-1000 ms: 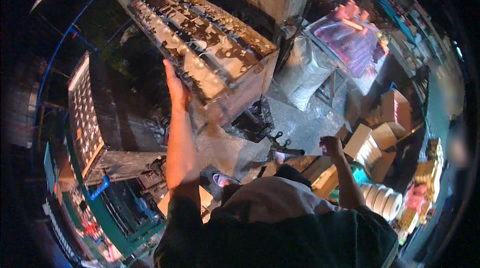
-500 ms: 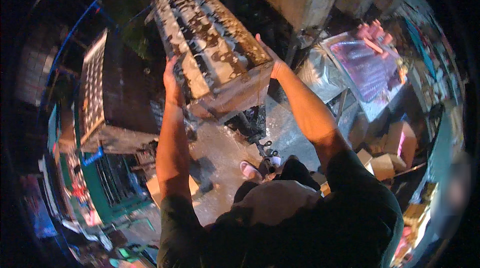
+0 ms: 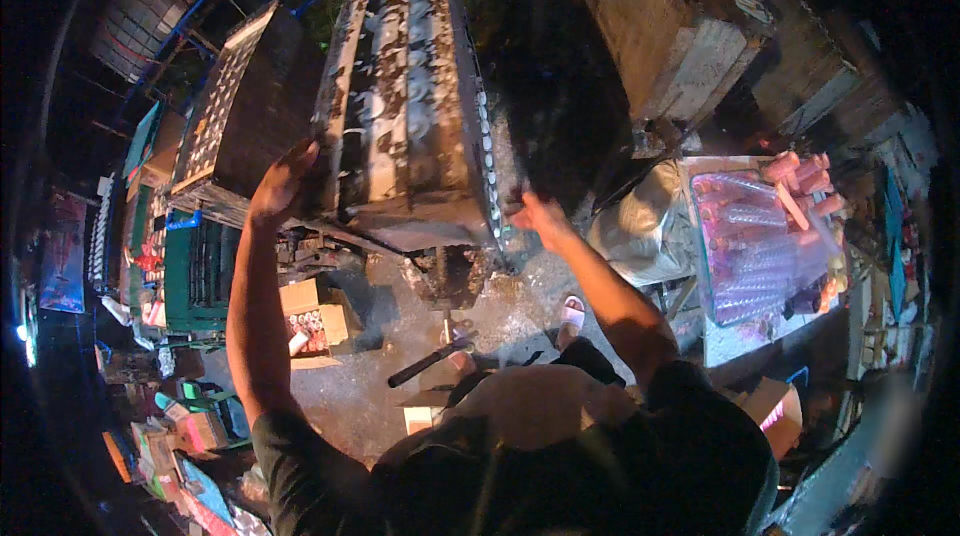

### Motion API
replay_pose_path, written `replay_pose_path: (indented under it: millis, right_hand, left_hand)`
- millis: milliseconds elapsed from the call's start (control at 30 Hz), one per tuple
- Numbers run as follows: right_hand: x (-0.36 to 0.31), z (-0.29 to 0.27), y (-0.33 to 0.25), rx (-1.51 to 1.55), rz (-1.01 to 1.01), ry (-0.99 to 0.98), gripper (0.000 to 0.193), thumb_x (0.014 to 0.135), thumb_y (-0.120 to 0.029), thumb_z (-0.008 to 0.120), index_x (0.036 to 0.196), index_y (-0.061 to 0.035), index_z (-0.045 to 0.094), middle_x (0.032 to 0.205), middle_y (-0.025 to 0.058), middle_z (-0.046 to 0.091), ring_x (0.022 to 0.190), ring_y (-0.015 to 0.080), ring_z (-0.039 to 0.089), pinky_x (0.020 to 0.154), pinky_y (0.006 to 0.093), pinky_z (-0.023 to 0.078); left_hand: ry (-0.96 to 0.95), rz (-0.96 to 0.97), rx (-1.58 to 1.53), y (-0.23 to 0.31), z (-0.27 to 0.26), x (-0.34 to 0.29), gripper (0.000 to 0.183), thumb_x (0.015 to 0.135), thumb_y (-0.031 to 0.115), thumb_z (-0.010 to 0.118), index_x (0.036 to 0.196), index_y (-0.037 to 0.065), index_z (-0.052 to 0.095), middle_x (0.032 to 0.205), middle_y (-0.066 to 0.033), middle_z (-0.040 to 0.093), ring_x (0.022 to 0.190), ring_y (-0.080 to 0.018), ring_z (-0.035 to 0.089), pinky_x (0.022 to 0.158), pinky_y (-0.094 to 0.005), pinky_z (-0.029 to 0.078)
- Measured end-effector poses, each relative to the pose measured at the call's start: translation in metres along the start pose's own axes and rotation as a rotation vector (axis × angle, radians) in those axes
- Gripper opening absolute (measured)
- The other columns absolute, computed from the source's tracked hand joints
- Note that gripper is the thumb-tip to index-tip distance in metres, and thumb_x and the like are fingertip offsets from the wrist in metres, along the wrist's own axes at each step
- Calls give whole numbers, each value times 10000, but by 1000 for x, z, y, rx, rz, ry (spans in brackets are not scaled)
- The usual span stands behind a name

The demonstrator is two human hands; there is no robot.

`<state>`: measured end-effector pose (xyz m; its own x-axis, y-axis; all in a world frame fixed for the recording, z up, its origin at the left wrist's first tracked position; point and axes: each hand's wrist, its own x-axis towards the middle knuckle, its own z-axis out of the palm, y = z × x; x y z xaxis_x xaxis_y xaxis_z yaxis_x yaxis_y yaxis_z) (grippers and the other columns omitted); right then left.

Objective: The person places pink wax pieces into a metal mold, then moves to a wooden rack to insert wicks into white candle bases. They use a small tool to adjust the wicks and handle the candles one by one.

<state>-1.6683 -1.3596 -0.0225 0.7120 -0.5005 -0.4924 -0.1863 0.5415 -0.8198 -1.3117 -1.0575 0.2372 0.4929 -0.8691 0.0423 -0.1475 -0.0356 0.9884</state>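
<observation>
in the head view, a long wooden box (image 3: 430,141) lies lengthwise in front of the person, its near end facing the body. its brown, patchy top has lengthwise strips and rows of pale, rounded shapes, and a row of small white discs runs down its right side. a dark metal stand (image 3: 445,276) shows beneath the near end.

the left hand (image 3: 285,184) is open and grips nothing, its fingertips beside the near left corner of the box; whether they touch it cannot be told. the right hand (image 3: 545,221) is also open and empty, fingers loosely spread, just beside the near right corner and apart from it.

further left is a second wooden box (image 3: 255,101), dark-sided, with rows of white dots on its left face. to the right, a table (image 3: 720,344) carries a clear plastic tray (image 3: 745,266) with a purple tint, its near edge bare. pink rolls (image 3: 800,181) are heaped at the table's far right corner, and a pale sack (image 3: 640,234) stands beside its left edge.

on the floor (image 3: 350,386), left of the stand, an open carton (image 3: 300,296) holds small reddish cylinders.
</observation>
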Motion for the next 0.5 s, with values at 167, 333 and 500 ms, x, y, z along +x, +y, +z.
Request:
replay_pose_path:
  millis: [167,333,500]
  right_hand:
    - [-1,-151,174,-826,-265,-281,367,1025,-422,664,1120,-74,731,885,41,737,804,146,680,692,330,545]
    - [-57,-158,143,-737,133,-419,420,985,-442,701,1062,-34,764,848,73,738,747,153,673,657,360,541]
    - [-36,-161,106,-736,-252,-526,400,985,-408,704,1009,-13,760,871,88,736,774,166,670,709,365,539]
  left_hand:
    - [130,-90,148,-12,9,-7,538,1090,347,579,1512,20,515,1436,-133,621,1261,-230,609,1060,-364,464]
    - [443,-201,621,-16,55,6,529,1096,432,534,1476,64,551,1326,-167,684,1200,-256,640,998,-369,488]
    - [460,-112,800,9,74,-4,534,1086,463,540,1425,53,587,1265,-204,713,1179,-299,676,974,-395,507]
